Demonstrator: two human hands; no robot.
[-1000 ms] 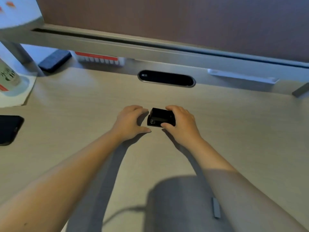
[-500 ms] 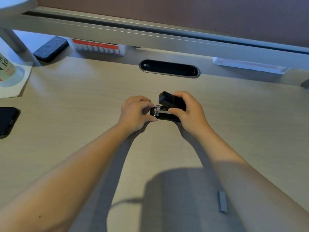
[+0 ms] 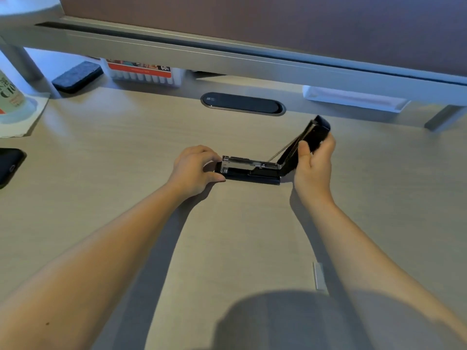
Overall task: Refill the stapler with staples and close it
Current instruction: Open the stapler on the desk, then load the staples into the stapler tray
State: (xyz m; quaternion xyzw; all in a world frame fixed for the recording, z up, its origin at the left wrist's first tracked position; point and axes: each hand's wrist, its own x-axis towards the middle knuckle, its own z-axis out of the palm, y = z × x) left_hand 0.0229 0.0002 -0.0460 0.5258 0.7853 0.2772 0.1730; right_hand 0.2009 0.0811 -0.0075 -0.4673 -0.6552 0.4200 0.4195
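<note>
Step in hand: opening the stapler for loading; the refill is not yet begun.
Stapler: it lies mid-worktop, base flat, magazine channel exposed, lid swung up and back to the right.
Left hand: my grip pinches the front end of the base, thumb and fingers closed on it, pinning it down.
Right hand: my grip is wrapped around the raised lid, holding it tilted open.
Staples: a grey strip lies on the worktop near my right forearm, well apart from the stapler.
Next move: I judge one hand must let go, fetch the strip and seat it in the channel.
Hard to make out: whether the channel already holds staples; glare hides it.
</note>
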